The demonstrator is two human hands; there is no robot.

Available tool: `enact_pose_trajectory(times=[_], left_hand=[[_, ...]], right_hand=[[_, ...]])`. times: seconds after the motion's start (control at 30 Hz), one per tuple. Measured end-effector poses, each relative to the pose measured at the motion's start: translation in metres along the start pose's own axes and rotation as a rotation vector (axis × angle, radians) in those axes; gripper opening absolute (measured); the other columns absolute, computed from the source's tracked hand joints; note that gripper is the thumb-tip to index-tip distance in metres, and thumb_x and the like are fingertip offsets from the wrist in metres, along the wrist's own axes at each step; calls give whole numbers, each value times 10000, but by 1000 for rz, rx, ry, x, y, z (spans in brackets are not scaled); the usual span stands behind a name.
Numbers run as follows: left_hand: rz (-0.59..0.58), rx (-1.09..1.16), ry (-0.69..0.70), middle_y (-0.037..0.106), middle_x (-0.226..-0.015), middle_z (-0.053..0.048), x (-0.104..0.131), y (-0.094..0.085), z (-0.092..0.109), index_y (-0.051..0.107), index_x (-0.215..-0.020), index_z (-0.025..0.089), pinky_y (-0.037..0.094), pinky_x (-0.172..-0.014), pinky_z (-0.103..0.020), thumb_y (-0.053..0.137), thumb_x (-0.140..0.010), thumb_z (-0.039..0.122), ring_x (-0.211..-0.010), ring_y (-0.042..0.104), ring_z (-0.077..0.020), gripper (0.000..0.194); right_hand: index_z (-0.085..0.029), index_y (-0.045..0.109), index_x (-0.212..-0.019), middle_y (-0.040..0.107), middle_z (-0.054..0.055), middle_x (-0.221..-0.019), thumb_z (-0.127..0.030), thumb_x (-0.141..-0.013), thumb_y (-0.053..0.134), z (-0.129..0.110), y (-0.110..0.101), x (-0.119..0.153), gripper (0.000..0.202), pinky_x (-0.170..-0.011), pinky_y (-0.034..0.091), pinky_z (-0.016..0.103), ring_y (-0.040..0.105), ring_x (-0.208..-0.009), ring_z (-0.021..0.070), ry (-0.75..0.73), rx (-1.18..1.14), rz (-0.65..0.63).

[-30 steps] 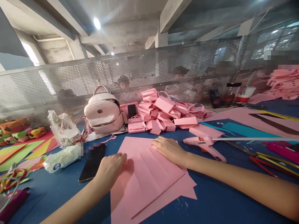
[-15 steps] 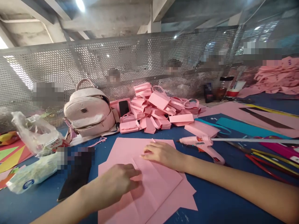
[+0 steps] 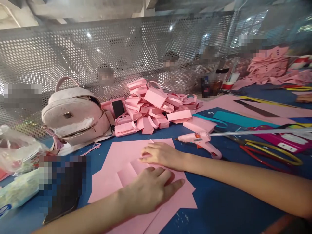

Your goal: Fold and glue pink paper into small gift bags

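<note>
Several pink paper sheets [image 3: 109, 162] lie stacked at odd angles on the blue table, with a folded pink piece [image 3: 124, 175] on top. My left hand [image 3: 151, 188] presses flat on the folded piece, its thumb and fingers apart. Farther back, my right hand [image 3: 162, 156] rests on the upper part of the paper, fingers spread and slightly bent. Neither hand grips anything. A pink glue gun [image 3: 201, 139] lies just beyond my right wrist.
A pale pink backpack [image 3: 75, 113] and a heap of pink paper boxes [image 3: 156, 104] stand behind. Scissors [image 3: 270, 152] and a magenta power strip [image 3: 282, 139] lie right. A dark pixelated object [image 3: 65, 188] and plastic bags [image 3: 19, 149] are left. Another person's hand [image 3: 304, 98] shows far right.
The view has turned right. My left hand has slid right and forward over the folded paper, with its fingers more spread. My right hand has stayed on the paper.
</note>
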State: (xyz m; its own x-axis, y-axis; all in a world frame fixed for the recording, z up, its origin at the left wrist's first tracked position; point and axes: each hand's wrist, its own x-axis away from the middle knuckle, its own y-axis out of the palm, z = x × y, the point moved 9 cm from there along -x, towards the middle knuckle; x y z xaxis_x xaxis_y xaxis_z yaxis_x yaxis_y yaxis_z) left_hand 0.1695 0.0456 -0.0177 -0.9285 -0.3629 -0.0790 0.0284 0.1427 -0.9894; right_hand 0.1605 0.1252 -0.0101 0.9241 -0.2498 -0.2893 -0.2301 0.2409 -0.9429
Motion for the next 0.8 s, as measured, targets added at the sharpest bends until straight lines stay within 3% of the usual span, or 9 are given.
enact_pose_trajectory(times=[0.07,0.13,0.2,0.27,0.4,0.47,0.57,0.63,0.8], left_hand=[[27,34,-21,637,-1123,-136,0,0,4,370,-1487,123,556,-714,-395,322,-1014,134,-921,626,-265,476],[57,107,-36,600,-1286,-170,7,-3,9,368,-1483,76,539,-902,-419,331,-1002,123,-1094,606,-280,485],[56,183,-30,443,-1506,-189,18,-4,16,309,-1507,26,405,-1124,-414,369,-993,163,-1345,463,-292,535],[27,211,-38,248,-1621,-181,33,0,23,218,-1541,10,261,-1221,-397,395,-992,236,-1485,269,-286,619],[1,135,-124,201,-1620,-190,66,15,31,159,-1564,24,278,-1207,-417,375,-1021,389,-1510,178,-305,689],[35,70,-184,236,-1609,-175,84,19,34,113,-1576,41,312,-1188,-413,297,-1048,348,-1507,184,-295,637],[89,-36,-282,300,-1589,-147,111,15,43,56,-1584,64,334,-1173,-373,197,-1065,266,-1491,249,-258,575],[20,-75,-304,345,-1565,-143,128,14,54,54,-1582,60,359,-1154,-346,258,-1066,286,-1463,325,-251,599],[1,-154,-387,417,-1531,-102,162,-7,76,80,-1584,84,378,-1131,-270,282,-1064,239,-1415,421,-196,578]], right_hand=[[-272,671,-1208,662,50,-1141,-217,-993,558,0,1,1,249,-942,480,392,582,-1020,197,1,9,5],[-277,668,-1217,665,48,-1137,-216,-998,549,0,1,1,257,-942,480,384,583,-1021,191,-2,13,13],[-279,668,-1221,670,45,-1122,-209,-1007,530,0,0,1,263,-944,482,376,587,-1018,186,-8,11,28],[-271,670,-1217,673,42,-1118,-206,-1014,513,-1,-1,1,265,-952,481,374,592,-1017,183,-15,7,41],[-256,677,-1196,674,45,-1121,-221,-1011,521,-1,-2,-1,244,-989,469,399,602,-1018,185,-21,5,43],[-250,679,-1186,676,49,-1119,-223,-1010,523,-2,-2,-1,237,-989,470,408,604,-1020,191,-26,11,39],[-237,677,-1184,678,56,-1119,-215,-1014,505,-5,-3,-2,243,-978,476,415,606,-1015,201,-38,25,39],[-235,672,-1195,676,62,-1131,-208,-1015,501,-7,-2,-3,250,-980,475,423,605,-1022,202,-45,30,27],[-220,671,-1215,676,85,-1155,-183,-1006,498,-5,-2,-4,274,-1011,453,467,596,-1065,224,-29,-23,-21]])
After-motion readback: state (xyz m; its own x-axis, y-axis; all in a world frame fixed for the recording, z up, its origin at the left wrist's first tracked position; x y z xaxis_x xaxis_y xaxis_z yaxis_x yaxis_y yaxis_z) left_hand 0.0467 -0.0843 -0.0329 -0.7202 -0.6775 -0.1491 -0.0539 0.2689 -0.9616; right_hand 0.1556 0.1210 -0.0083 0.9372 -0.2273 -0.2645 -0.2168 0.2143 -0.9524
